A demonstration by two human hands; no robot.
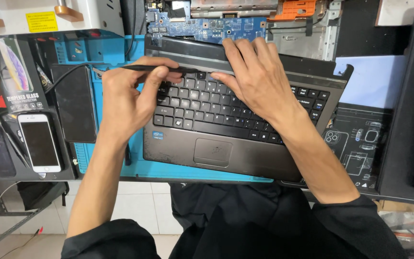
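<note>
1. Head view, bottom of the frame: both forearms come up from dark sleeves and reach over the worktop [312, 184] edge to a laptop palmrest assembly [178, 151] lying on a blue repair mat [111, 165].
2. Mid frame, left of centre: the left hand [125, 103] is clenched around a thin black pry tool [154, 69], held pen-style between thumb and curled fingers. The tool lies nearly level, its tip pointing right at the seam along the top row of the keyboard [216, 110].
3. Mid frame, centre: the right hand [257, 79] is released, holding nothing. It lies flat, palm down, fingers spread over the black strip [192, 50] above the keys, with the thumb resting on the upper key row.
4. Step in hand, as judged: freeing the upper edge of the keyboard from its retaining clips.
5. Next move, as judged: it calls for the tip to seat in the seam, light leverage, and steady downward pressure from the flat hand so the assembly does not shift.
6. Left of the frame: a white smartphone [39, 141] lies face up beside a dark slab-shaped device [75, 103].
7. Top of the frame: a blue circuit board [207, 26] sits exposed in an opened metal chassis [312, 33], just beyond the assembly.
</note>
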